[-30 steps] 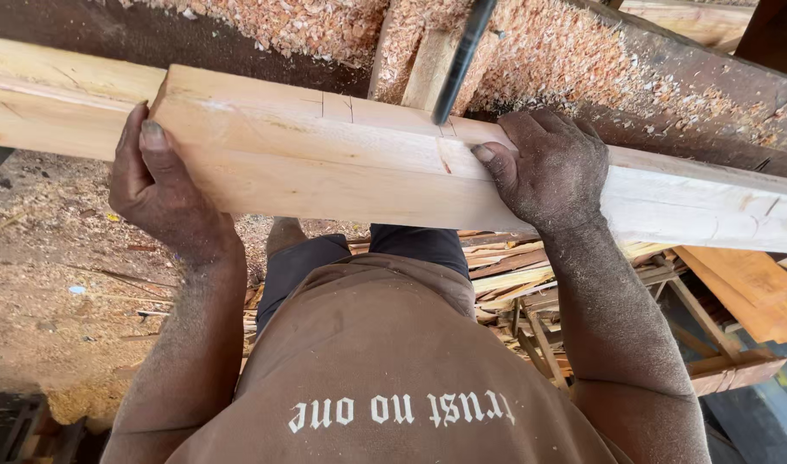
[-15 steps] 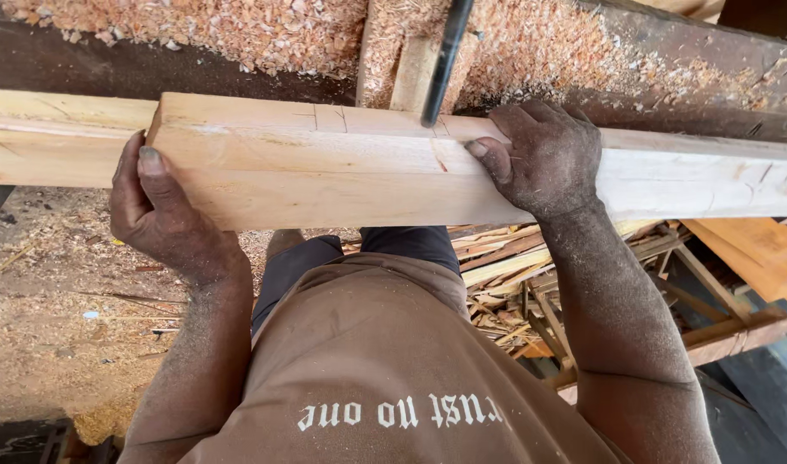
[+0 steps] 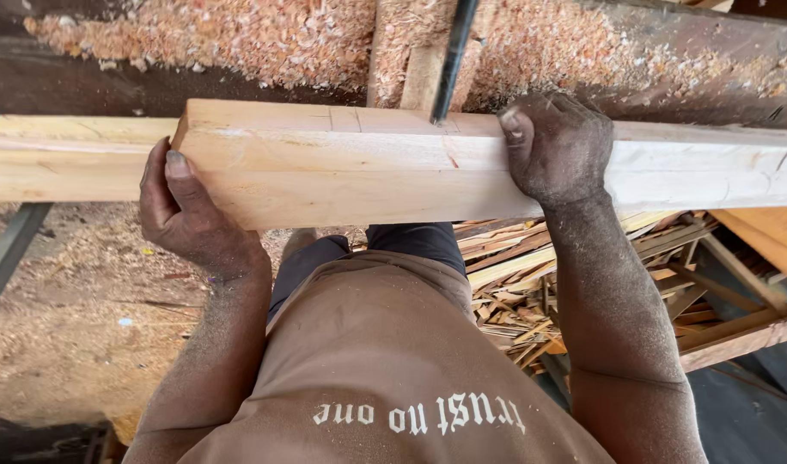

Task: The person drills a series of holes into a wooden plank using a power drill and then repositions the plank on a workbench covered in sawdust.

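Nearest the camera was the person's brown shirt [image 3: 385,361] with pale lettering, and below it dark trousers [image 3: 411,245] over a floor covered in sawdust [image 3: 76,318]. To the right of the legs lay a heap of thin wooden offcuts and slats [image 3: 514,292], loosely piled.

Both forearms, dusted with fine wood powder, reached forward to a long, pale, squared timber beam [image 3: 350,167] lying crosswise in front of the body. The left hand [image 3: 187,215] cupped the cut end of the nearer, thicker piece, palm against the end grain and thumb laid flat on the front face, a hold that seemed suited to pushing or steadying the beam along its length. The right hand [image 3: 557,146] was curled over the top edge further along, fingers wrapped down the far side and thumb on the near face, apparently pressing the wood down and keeping it from twisting. Neither hand was spread open; both were closed around the wood.

Behind the beam a narrow dark saw blade [image 3: 452,60] stood upright, meeting the timber's far edge near its middle. Beyond it ran the dark tabletop [image 3: 153,77] of the machine, heaped with reddish sawdust and shavings [image 3: 239,34].
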